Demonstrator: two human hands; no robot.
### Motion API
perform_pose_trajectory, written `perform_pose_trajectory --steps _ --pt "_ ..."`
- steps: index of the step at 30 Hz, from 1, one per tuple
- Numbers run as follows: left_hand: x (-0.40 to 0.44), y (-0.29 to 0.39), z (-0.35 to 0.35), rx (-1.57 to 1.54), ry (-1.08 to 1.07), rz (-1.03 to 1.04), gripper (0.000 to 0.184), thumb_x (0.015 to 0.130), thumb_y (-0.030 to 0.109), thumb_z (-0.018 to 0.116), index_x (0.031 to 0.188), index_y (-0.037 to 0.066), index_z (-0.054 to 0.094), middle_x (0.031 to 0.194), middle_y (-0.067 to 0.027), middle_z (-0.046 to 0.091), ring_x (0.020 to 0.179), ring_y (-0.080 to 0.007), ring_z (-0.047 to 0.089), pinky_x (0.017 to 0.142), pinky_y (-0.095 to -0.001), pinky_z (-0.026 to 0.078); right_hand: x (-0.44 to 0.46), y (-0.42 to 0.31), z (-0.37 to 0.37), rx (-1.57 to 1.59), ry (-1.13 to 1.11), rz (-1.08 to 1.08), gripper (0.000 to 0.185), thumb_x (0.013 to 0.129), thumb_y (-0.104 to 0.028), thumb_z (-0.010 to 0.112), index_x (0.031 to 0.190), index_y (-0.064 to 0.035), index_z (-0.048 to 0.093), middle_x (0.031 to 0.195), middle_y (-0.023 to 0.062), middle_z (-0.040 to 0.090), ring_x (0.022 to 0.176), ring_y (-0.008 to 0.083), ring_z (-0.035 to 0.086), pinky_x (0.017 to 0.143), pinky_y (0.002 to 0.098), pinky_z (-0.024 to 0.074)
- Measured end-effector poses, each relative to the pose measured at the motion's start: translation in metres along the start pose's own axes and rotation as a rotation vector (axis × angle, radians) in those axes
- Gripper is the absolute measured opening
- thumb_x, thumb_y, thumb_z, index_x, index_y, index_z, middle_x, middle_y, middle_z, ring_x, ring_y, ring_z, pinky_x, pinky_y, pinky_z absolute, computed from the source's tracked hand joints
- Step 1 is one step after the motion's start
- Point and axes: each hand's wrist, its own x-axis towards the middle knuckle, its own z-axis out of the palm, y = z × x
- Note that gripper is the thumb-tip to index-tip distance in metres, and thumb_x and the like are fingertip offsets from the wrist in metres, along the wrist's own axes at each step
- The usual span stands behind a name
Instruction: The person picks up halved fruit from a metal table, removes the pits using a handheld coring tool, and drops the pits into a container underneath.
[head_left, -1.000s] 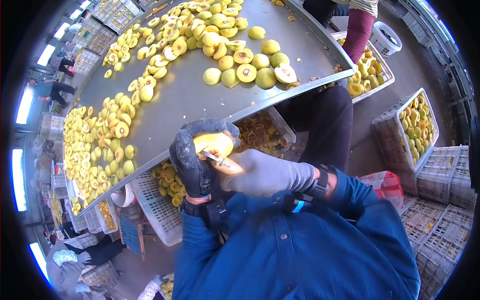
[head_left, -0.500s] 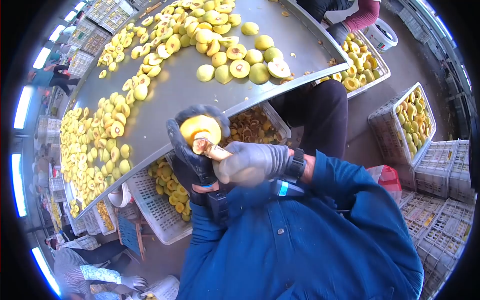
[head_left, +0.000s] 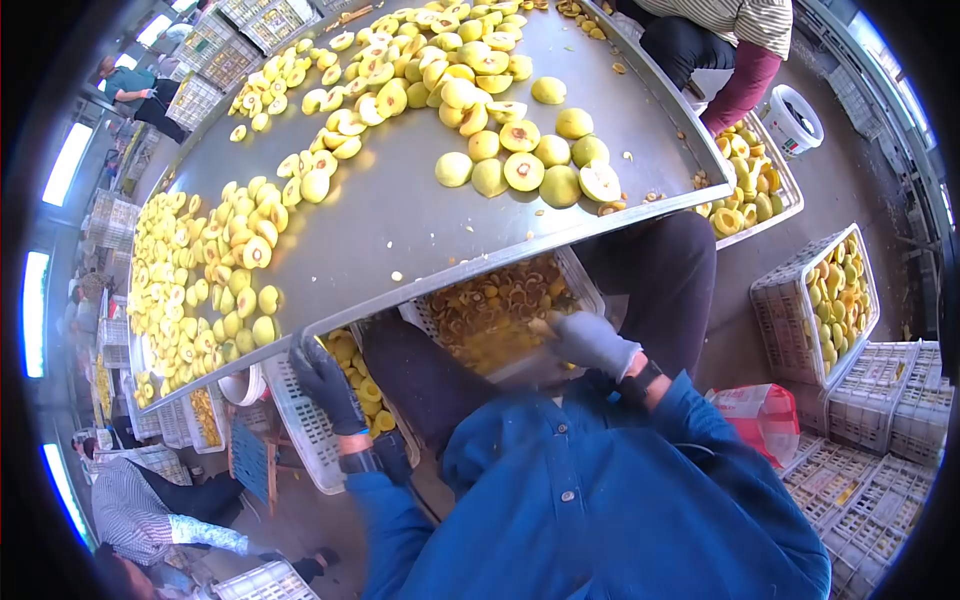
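Observation:
My left hand (head_left: 330, 384), in a dark glove, is at the left side of my lap with its fingers stretched out. It is over a white crate (head_left: 310, 425) of yellow peach halves (head_left: 362, 385), beside the table edge. My right hand (head_left: 588, 342), in a grey glove, is closed around a small pitting tool (head_left: 541, 328), whose light-coloured end shows past the fingers. It hovers over the right side of a crate (head_left: 590, 285) of brown pits and scraps (head_left: 495, 310) between my knees. The tool's working end is blurred.
A metal table (head_left: 380, 230) with a raised rim carries many halved peaches (head_left: 470, 95). Crates of peaches (head_left: 830, 300) and a white bucket (head_left: 793, 120) stand at right, near a red-and-clear bag (head_left: 757, 420). A co-worker's sleeve (head_left: 742, 88) reaches into another crate (head_left: 775, 195).
Both hands have moved apart and down from in front of the table. The peach half has left my left hand. My right hand has moved right with the tool. The view has shifted.

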Motion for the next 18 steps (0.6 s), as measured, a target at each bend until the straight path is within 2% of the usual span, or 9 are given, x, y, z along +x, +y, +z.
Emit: perform_pose_trajectory --steps 2,4,8,10,13,14,17,18 --pt "0.014 0.001 0.001 0.334 -0.005 0.116 0.036 0.098 0.019 0.055 0.126 -0.003 0.055 0.129 -0.0188 0.058 0.117 -0.0338 0.056 0.102 -0.0424 0.042 0.000 0.012 0.010 0.010 -0.063 -0.005 0.030 0.085 -0.030 0.063 0.098 -0.0033 0.064 0.082 0.0222 0.069 0.079 0.0411 0.068 0.071 0.0490 0.0537" --pt "0.037 0.035 0.042 0.192 -0.095 0.291 0.039 0.095 0.019 0.058 0.129 -0.001 0.054 0.133 -0.0205 0.055 0.127 -0.0359 0.049 0.107 -0.0438 0.038 0.005 0.016 0.021 0.030 -0.042 -0.014 0.030 0.084 -0.033 0.065 0.097 -0.0058 0.063 0.077 0.0203 0.068 0.074 0.0407 0.067 0.067 0.0498 0.0530" --pt "0.089 0.074 0.166 0.139 -0.372 0.719 0.052 0.089 0.023 0.067 0.135 0.004 0.052 0.137 -0.0188 0.051 0.131 -0.0372 0.045 0.109 -0.0461 0.037 0.005 0.005 0.001 0.080 -0.090 0.056 0.036 0.080 -0.035 0.069 0.100 -0.0064 0.061 0.075 0.0198 0.068 0.072 0.0391 0.068 0.065 0.0482 0.0540" --pt "0.105 0.077 0.225 0.187 -0.473 0.829 0.058 0.085 0.027 0.070 0.137 0.008 0.052 0.138 -0.0182 0.049 0.131 -0.0381 0.044 0.108 -0.0467 0.037 0.004 0.016 0.010 0.113 -0.076 0.041 0.035 0.082 -0.034 0.069 0.104 -0.0082 0.061 0.074 0.0186 0.067 0.070 0.0381 0.068 0.065 0.0479 0.0542" --pt "0.111 0.065 0.277 0.195 -0.798 0.655 0.061 0.083 0.030 0.070 0.138 0.011 0.051 0.136 -0.0173 0.050 0.128 -0.0375 0.045 0.106 -0.0472 0.039 0.003 0.023 0.022 0.128 0.021 0.033 0.034 0.085 -0.034 0.067 0.108 -0.0112 0.061 0.073 0.0159 0.067 0.069 0.0376 0.068 0.064 0.0469 0.0543" --pt "0.112 0.058 0.277 0.250 -0.822 0.640 0.053 0.088 0.030 0.067 0.136 0.013 0.053 0.134 -0.0151 0.053 0.125 -0.0359 0.049 0.105 -0.0468 0.040 0.002 0.028 0.021 0.148 0.003 0.035 0.032 0.086 -0.032 0.065 0.108 -0.0092 0.061 0.075 0.0180 0.067 0.071 0.0383 0.068 0.066 0.0474 0.0539" --pt "0.101 0.044 0.258 0.233 -0.726 0.582 0.050 0.089 0.029 0.066 0.134 0.012 0.054 0.127 -0.0152 0.057 0.121 -0.0352 0.052 0.101 -0.0455 0.043 -0.002 0.016 0.001 0.209 -0.027 0.018 0.029 0.088 -0.028 0.061 0.107 -0.0052 0.059 0.078 0.0217 0.067 0.075 0.0400 0.067 0.067 0.0489 0.0528" --pt "0.096 0.048 0.242 0.025 -0.694 0.451 0.045 0.089 0.022 0.065 0.131 0.007 0.056 0.122 -0.0154 0.061 0.112 -0.0316 0.060 0.095 -0.0420 0.049 -0.001 0.013 -0.003 0.228 -0.012 0.006 0.029 0.087 -0.027 0.062 0.106 -0.0052 0.059 0.077 0.0213 0.066 0.073 0.0402 0.067 0.066 0.0495 0.0525"
